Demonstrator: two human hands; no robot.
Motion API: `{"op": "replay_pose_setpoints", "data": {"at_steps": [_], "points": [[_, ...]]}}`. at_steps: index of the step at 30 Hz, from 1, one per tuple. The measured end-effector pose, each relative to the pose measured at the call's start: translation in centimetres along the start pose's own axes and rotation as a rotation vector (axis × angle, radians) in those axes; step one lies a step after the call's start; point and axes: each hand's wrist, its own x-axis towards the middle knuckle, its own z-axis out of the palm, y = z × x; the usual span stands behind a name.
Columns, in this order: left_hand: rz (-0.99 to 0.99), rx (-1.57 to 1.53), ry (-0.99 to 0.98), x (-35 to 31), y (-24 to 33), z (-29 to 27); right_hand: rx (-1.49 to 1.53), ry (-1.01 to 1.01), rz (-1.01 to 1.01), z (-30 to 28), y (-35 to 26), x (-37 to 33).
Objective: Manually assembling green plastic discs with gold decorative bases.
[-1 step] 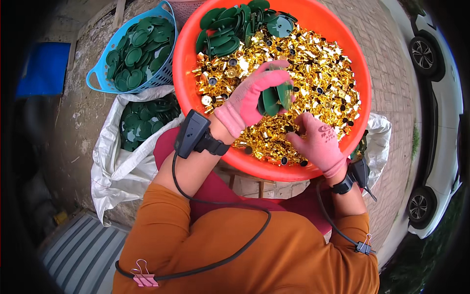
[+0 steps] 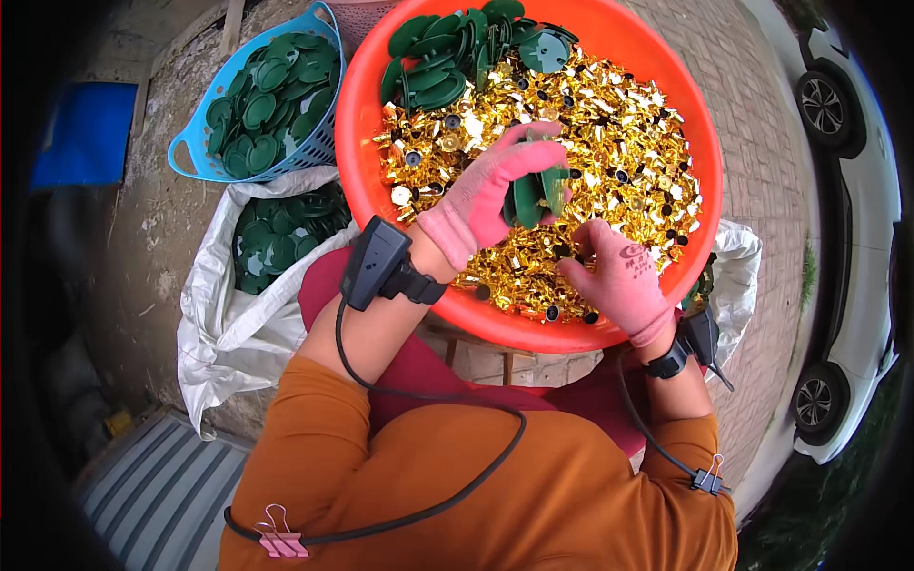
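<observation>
My left hand [image 2: 490, 190], in a pink glove, is closed around a few thin dark green discs [image 2: 526, 197] held on edge above a large red-orange basin [image 2: 354, 143]. Small shiny gold pieces [image 2: 609, 114], with black round bits among them, fill most of the basin. My right hand [image 2: 621, 285], also in a pink glove, is low over the pile near the basin's near right side. Its thumb and forefinger are bent and apart, with gold pieces showing between them; its other fingers are hidden. More green discs [image 2: 438, 76] lie heaped at the basin's far left.
A blue basket [image 2: 195, 157] of green discs stands left of the basin, and a white woven sack [image 2: 214, 305] of them sits nearer me. Another white sack [image 2: 738, 262] is at the right. Cables run along both my arms from wrist devices [image 2: 374, 262]. A white car [image 2: 871, 190] stands far right.
The discs in my left hand have tilted very slightly. Otherwise both hands stay where they were.
</observation>
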Motion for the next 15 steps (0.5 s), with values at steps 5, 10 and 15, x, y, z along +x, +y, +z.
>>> {"op": "replay_pose_setpoints", "data": {"at_steps": [5,10,15], "points": [[-0.086,0.105,0.105,-0.2,0.0,0.8,-0.153,-0.004,-0.096,-0.2,-0.3,-1.1],[-0.101,0.191,0.057,-0.3,-0.4,1.5,0.275,0.108,0.056,-1.6,1.4,-0.5],[-0.216,0.174,0.049,0.4,-1.8,2.4,0.426,0.364,-0.058,-3.1,1.9,0.1]]}}
